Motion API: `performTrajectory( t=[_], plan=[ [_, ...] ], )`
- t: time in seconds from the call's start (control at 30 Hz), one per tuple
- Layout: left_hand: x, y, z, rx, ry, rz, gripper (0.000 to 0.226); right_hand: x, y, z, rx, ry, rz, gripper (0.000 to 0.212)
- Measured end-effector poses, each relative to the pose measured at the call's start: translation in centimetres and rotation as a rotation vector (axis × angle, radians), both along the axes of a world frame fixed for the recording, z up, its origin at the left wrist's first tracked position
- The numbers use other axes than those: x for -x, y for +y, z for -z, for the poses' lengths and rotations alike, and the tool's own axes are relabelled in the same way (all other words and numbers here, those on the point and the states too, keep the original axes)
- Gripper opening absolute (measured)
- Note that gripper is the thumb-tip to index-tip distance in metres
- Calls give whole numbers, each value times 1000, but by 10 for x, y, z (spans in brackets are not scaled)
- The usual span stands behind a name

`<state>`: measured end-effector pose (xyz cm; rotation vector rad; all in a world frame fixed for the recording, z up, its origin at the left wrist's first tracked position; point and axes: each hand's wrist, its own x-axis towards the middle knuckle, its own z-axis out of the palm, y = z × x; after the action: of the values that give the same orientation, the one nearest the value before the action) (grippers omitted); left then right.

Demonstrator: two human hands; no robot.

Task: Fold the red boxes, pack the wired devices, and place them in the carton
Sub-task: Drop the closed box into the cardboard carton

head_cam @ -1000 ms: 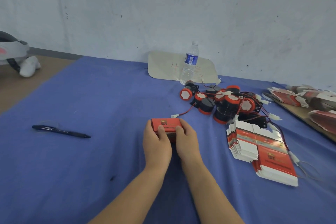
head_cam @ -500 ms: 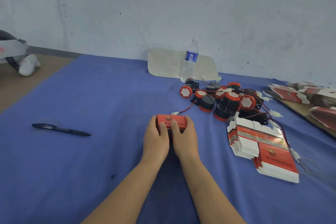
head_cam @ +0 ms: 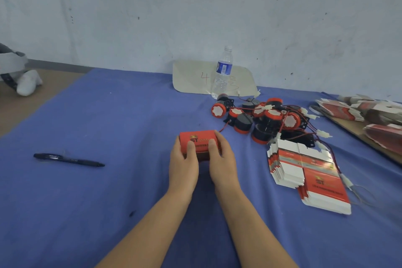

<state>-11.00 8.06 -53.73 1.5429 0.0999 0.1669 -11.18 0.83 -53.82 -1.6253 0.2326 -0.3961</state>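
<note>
- Pale, scuffed wall [head_cam: 195,6] stands behind the table, with small dark marks on it.
- Blue cloth [head_cam: 97,202] covers most of the table; at the far left a strip of bare brown top [head_cam: 39,102] shows.
- On that brown strip lies a white and grey object [head_cam: 26,82], cut by the edge of the view; I cannot tell what it is.
- On the cloth at the left lies a black pen [head_cam: 68,160], well apart from the hands.
- Against the wall leans a pale card [head_cam: 191,78] with a red "4" on it, and a clear bottle [head_cam: 223,72] with a blue label stands upright in front of it.
- Near the bottle, to the right, a pile of wired devices [head_cam: 265,117] lies, black and red, with red and black wires and white plugs tangled together.
- Just before this pile two stacks of flat boxes [head_cam: 309,172] lie on the cloth, red and white.
- At the far right a brown board [head_cam: 356,132] holds more flat boxes, blurred.
- One folded red box [head_cam: 199,140] is at the middle of the cloth, between both hands.
- Left hand [head_cam: 183,167] grips the left end of the box, thumb on top.
- Right hand [head_cam: 221,163] grips the right end, thumb on top and fingers curled round the far side.
- By the right fingers a thin red wire [head_cam: 225,126] runs toward the pile.
</note>
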Motion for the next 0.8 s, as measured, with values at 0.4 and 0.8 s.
performTrajectory(
  t=[0.4,0.8],
  plan=[
    [90,-196,-123,245,-339,584,39,139,-164,-127,-233,-517,570,24],
    [274,-347,-133,-282,-551,1260,31,349,-279,-134,581,145,1565,58]
  ],
)
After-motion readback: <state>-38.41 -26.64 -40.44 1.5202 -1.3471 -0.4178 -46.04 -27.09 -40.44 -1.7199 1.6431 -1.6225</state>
